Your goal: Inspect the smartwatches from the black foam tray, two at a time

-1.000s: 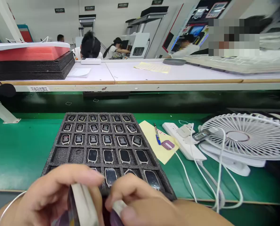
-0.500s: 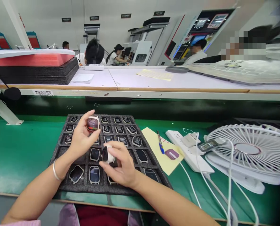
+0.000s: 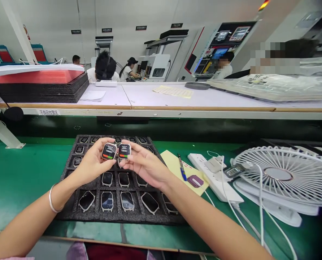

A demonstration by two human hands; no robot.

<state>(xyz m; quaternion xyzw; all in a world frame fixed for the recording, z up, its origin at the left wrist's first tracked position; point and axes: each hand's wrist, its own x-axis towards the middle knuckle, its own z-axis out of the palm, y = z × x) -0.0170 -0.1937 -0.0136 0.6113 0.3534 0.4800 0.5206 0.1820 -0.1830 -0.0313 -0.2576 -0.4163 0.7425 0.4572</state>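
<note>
Right grip [image 3: 147, 165] now raised beside left grip [image 3: 93, 161] (each clamped on lit watch [image 3: 124, 150]).

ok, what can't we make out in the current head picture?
All in the head view:
- Left watch and right watch: fine screen text, too small to read; backs, turned away from the camera.
- Foam tray: some slots, hidden behind the left hand and right hand.
- Yellow sheet: printing, too small.
- Fan: far right side, cut off by the picture edge.

Glossy watch screens [image 3: 109, 151], rough foam tray [image 3: 96, 217], glossy tabletop [image 3: 36, 173]
</note>
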